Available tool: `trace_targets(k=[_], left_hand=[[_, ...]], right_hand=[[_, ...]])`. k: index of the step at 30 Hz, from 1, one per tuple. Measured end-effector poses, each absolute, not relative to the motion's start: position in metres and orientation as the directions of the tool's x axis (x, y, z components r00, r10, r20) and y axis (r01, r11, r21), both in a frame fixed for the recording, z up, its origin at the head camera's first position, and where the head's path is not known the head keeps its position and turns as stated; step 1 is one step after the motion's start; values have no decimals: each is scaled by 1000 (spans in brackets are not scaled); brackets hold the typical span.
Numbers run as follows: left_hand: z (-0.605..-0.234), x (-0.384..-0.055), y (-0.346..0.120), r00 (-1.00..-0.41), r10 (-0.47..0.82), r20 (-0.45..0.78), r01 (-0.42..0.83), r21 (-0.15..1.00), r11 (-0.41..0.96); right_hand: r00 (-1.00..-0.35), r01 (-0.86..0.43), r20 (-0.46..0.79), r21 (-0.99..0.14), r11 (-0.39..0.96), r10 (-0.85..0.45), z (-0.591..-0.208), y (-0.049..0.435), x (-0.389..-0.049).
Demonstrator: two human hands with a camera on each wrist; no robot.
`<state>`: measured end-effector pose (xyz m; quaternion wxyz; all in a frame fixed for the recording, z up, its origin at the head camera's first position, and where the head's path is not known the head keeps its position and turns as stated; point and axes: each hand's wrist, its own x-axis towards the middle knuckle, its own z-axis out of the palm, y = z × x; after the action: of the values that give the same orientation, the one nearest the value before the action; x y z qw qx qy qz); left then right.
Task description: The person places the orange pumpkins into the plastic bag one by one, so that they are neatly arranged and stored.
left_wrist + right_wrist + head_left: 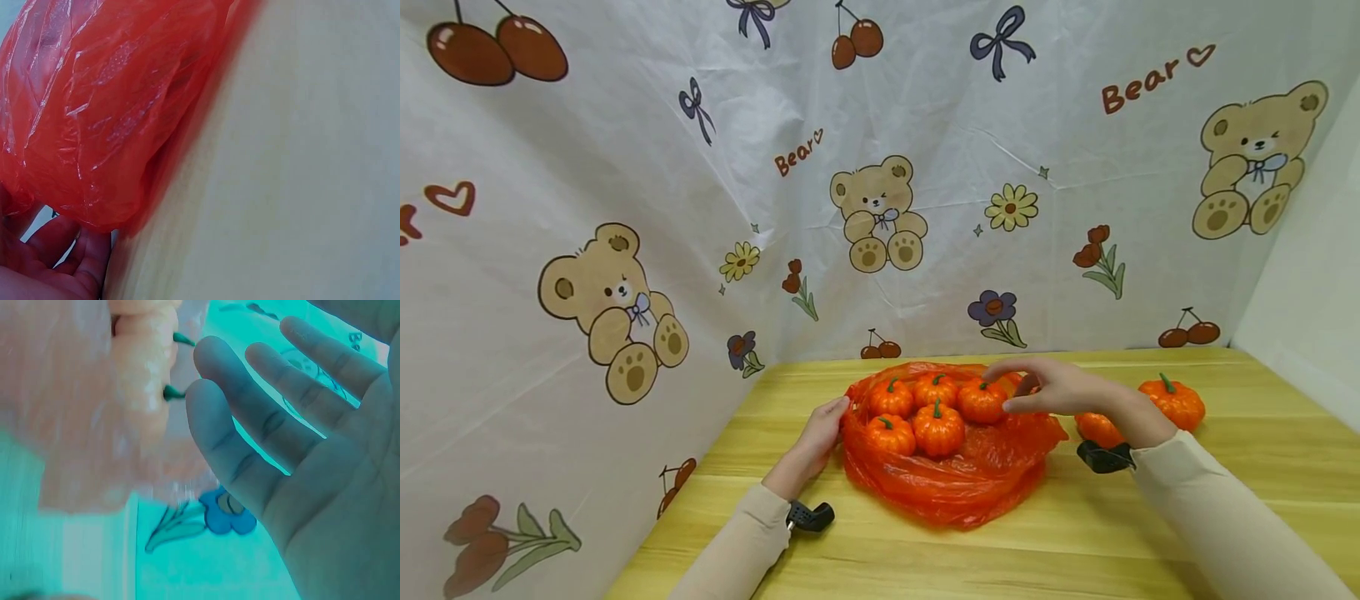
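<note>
A thin red plastic bag [955, 492] lies spread on the table with several small orange pumpkins [939, 431] with green stems inside its opening. At the bag's left rim my left hand [822, 432] grips the plastic; in the left wrist view its fingers [94, 253] meet the bag's edge, and the thumb's hold is partly hidden. My right hand [1056, 385] hovers over the bag's right side, beside the rightmost pumpkin [982, 403]. In the right wrist view its fingers [209, 412] are spread and relaxed, holding nothing.
To the right of the bag, two more orange pumpkins sit on the wooden table [880, 562]: one [1176, 406] in plain sight, the other [1097, 430] partly behind my right wrist. A white bear-print sheet [940, 292] stands behind and at the left.
</note>
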<state>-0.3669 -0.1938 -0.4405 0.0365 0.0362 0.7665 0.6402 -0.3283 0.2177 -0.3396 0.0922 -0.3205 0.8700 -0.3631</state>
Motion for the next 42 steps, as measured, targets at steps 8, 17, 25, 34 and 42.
trace_targets(k=[8, 17, 25, 34, 42], left_hand=[[-440, -366, -195, -996, 92, -13, 2, 986, 167], [-440, -367, -195, -996, 89, -13, 1, 988, 153], [-442, -369, -195, -996, 90, -13, 1, 989, 145], [-443, -371, -193, -996, 94, -4, 9, 991, 135], [-442, -370, -193, -995, 102, -7, 7, 990, 139]], right_hand=[[-832, -450, 79, -676, 584, -549, -338, 249, -320], [-866, -456, 161, -642, 617, -473, -338, 287, -312], [-884, -461, 231, -582, 670, -407, -346, 323, -312], [-909, -417, 266, -538, 732, -322, -355, 361, -312], [-934, -357, 256, -604, 713, -251, -370, 389, -315]])
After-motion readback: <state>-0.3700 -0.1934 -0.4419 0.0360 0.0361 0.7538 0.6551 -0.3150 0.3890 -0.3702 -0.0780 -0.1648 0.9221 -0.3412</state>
